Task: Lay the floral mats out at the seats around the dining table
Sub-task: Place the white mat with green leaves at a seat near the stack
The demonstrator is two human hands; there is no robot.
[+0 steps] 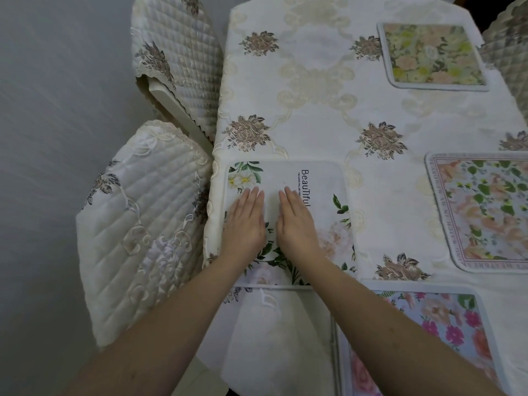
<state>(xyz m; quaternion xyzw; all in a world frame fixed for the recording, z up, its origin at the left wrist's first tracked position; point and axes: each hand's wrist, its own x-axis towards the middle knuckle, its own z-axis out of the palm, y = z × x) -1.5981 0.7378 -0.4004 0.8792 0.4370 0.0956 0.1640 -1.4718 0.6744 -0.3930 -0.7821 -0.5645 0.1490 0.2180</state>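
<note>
A white floral mat point(323, 181) printed with "Beautiful" lies flat at the table's left edge, in front of the near left chair. My left hand point(245, 221) and my right hand point(295, 221) both rest palm down on it, side by side, fingers straight and close together, gripping nothing. Three other floral mats lie on the table: a yellow-green one point(434, 55) at the far right, a pink-and-green one point(485, 210) at the right edge, and a pink-flowered one point(437, 324) near me at the lower right.
The table wears a cream embroidered cloth point(314, 110). Two chairs with quilted cream covers stand along the left side, one near point(143, 224) and one farther back point(177, 52). Another covered chair point(511, 44) shows at the upper right. Grey floor lies to the left.
</note>
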